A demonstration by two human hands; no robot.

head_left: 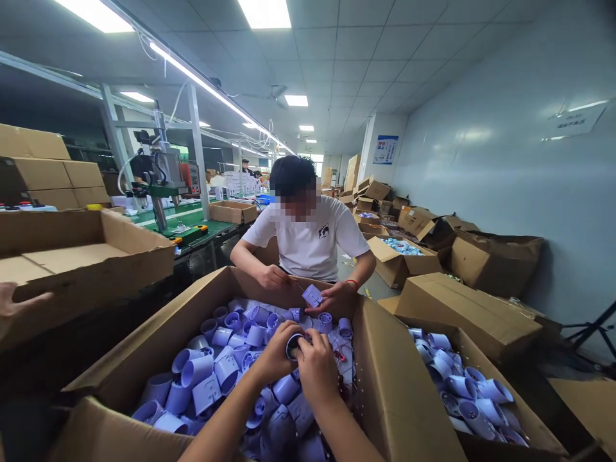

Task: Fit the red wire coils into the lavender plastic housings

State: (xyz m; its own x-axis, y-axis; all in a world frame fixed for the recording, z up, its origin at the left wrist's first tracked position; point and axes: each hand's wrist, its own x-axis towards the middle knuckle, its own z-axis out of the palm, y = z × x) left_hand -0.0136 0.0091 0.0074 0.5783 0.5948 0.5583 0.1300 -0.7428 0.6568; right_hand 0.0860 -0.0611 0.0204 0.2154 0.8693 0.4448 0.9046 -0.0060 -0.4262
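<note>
My left hand (pixel 275 351) and my right hand (pixel 317 369) are closed together on one small round lavender part with a dark centre (pixel 293 345), held over a big cardboard box (pixel 380 385) full of several lavender plastic cylinders (pixel 212 372). Across the box sits a person in a white T-shirt (pixel 310 240). That person's hands rest at the far rim, one holding a small lavender piece (pixel 312 295).
A second box of lavender parts (pixel 462 385) stands at the right. More cardboard boxes (pixel 81 256) line the left and back right. A green workbench with a press machine (pixel 166 186) is behind. Another person's fingers (pixel 19 301) show at the left edge.
</note>
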